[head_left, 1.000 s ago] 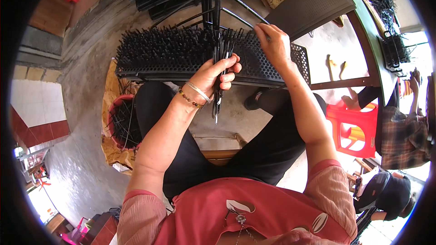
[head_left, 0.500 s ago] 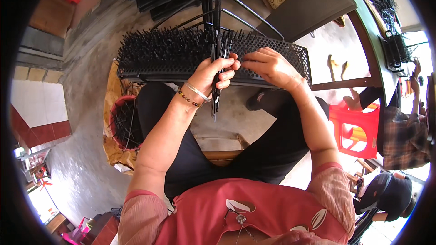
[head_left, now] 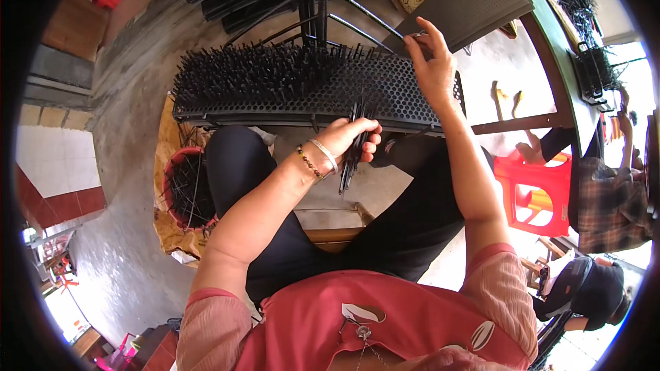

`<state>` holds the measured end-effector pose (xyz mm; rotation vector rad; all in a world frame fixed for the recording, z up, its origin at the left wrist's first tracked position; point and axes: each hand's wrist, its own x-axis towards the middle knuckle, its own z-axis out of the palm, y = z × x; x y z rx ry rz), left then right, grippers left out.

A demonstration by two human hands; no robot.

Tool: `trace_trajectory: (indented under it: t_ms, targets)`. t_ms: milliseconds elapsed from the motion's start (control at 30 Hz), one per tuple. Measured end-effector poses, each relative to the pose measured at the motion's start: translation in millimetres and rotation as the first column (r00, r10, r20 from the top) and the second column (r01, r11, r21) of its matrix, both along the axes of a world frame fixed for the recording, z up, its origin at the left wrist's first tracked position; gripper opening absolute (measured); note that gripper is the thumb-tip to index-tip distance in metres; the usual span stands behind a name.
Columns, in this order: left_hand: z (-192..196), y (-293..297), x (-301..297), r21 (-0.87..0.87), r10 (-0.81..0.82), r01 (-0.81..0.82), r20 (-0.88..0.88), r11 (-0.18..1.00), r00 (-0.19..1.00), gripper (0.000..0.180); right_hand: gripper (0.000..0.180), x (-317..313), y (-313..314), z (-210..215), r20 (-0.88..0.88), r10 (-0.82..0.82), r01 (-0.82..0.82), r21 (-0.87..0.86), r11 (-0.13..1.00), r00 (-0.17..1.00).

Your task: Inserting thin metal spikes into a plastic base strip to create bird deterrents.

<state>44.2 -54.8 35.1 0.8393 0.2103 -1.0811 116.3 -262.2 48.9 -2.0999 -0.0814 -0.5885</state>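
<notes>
Bundle of black rods (head_left: 352,151) is gripped in left hand (head_left: 350,139) as stock; right hand (head_left: 432,62) pinches one rod above perforated board (head_left: 405,93) for insertion.

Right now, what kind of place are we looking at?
Probably a small handwork workshop: a perforated black board bristling with thin black sticks, a red basket of more sticks on bare concrete floor, and a red plastic stool.

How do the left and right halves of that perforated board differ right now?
The board's left half bristles with upright black sticks; its right half shows mostly bare holes. The right hand works at the right half's far edge; the left hand, gripping a stick bundle, sits near its front edge. Both halves are black.
</notes>
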Motion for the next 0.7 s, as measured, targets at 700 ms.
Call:
trace_trajectory:
  t_ms: [700]
  targets:
    - [-5.9,0.1,-3.6,0.020,-0.033,0.032,0.047,0.999,0.998,0.032,0.026,4.9,7.3,-17.5,0.125,0.098,-0.031,-0.451,0.892,0.987]
